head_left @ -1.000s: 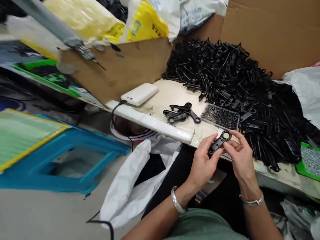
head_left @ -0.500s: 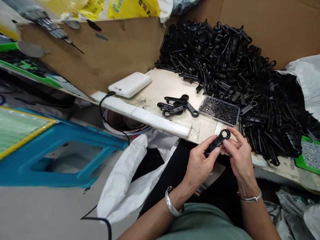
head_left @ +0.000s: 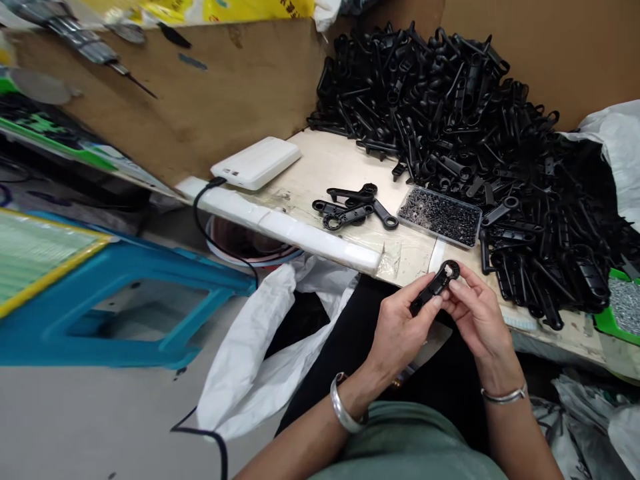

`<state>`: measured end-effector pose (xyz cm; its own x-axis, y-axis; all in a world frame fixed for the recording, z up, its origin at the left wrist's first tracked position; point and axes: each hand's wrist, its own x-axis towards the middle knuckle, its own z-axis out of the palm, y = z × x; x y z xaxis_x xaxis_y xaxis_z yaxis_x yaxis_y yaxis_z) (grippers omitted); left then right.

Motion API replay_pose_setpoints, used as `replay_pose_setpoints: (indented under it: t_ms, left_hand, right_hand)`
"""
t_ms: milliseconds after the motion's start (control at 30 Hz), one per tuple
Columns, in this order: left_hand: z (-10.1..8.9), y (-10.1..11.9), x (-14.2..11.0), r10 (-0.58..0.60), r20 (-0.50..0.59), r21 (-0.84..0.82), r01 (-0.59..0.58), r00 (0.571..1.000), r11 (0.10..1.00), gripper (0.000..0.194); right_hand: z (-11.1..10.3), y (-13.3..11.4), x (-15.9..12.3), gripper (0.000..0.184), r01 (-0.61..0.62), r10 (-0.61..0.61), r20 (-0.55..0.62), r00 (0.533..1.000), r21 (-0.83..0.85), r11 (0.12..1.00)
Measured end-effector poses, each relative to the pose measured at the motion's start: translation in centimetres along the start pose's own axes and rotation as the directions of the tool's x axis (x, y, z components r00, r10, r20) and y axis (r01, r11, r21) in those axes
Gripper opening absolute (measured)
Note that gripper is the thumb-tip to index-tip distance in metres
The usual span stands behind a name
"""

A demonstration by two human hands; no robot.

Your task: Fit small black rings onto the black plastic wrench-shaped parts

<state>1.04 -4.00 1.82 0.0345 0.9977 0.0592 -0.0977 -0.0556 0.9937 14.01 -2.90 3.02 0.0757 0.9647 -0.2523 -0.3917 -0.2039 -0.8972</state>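
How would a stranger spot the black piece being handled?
Find the heap of black parts on the bench. In front, by the near edge, is a ring-ended black piece. Unlike the loose lookalikes, it's held by left hand and right hand.

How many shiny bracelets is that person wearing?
2: one silver bracelet around the wrist of the left hand, and another bracelet around the wrist of the right hand. I see no others.

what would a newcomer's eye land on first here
Probably the big heap of black plastic parts across the back and right of the tabletop. Next, the left hand and right hand, holding a ring-ended black part near the tabletop's front edge, and the blue plastic stool at the picture's left.
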Motion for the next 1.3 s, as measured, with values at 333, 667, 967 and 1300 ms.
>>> replay_pose_setpoints:
  t_ms: [333, 667, 967, 1300]
  left_hand:
    - [-0.2, -0.4, -0.4, 0.158, 0.019, 0.187, -0.159, 0.987, 0.969, 0.036]
    - [-2.3, -0.1, 0.9, 0.408, 0.231, 0.406, -0.469, 0.883, 0.784, 0.037]
    - [-9.4, 0.7, 5.0, 0.608, 0.025, 0.873, -0.313, 0.793, 0.373, 0.019]
    - [-10.8, 1.4, 8.1, 0.513, 0.036, 0.969, -0.155, 0.858, 0.190, 0.014]
  right_hand:
    - [1.0, -0.2, -0.3, 0.023, 0.012, -0.010, 0.066, 0.998, -0.029, 0.999]
    - [-2.8, -3.3, -0.2, 0.033, 0.112, -0.115, 0.009, 0.993, -0.326, 0.939]
    - [-6.1, -11.9, 4.0, 0.042, 0.149, -0.555, 0.177, 0.813, -0.984, -0.096]
    - [-2.6, -11.1, 6.6, 0.035, -0.037, -0.346, 0.238, 0.908, -0.775, -0.631]
